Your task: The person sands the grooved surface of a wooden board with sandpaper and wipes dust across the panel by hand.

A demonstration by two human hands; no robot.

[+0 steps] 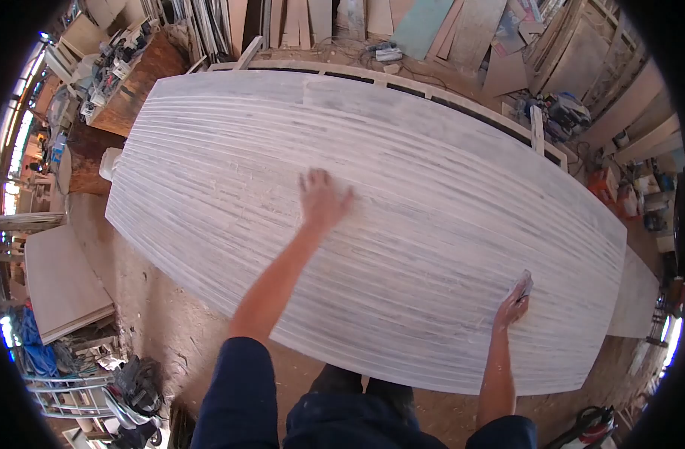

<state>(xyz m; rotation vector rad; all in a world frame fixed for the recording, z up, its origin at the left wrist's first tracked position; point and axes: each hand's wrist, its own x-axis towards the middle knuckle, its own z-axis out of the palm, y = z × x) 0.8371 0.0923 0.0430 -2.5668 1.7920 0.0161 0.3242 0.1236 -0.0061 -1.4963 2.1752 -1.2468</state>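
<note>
A large panel with long grooves (402, 224), coated in whitish dust, stretches across the view in front of me. My left hand (324, 198) is spread over its middle, fingers apart and slightly blurred, with nothing in it. Whether the palm presses on the surface or hovers just over it, I cannot tell. Toward the panel's right end, my right hand (513, 307) is closed around a whitish flat pad (525, 281), held against or very near the grooves. The pad's exact kind does not show.
A pale frame (469, 110) runs beneath the panel's far edge. Boards (462, 34) lean along the back. Tools lie on a brown workbench (136, 71) at upper left. Flat sheets (65, 280) are stacked at left, and a power tool (567, 111) sits at upper right.
</note>
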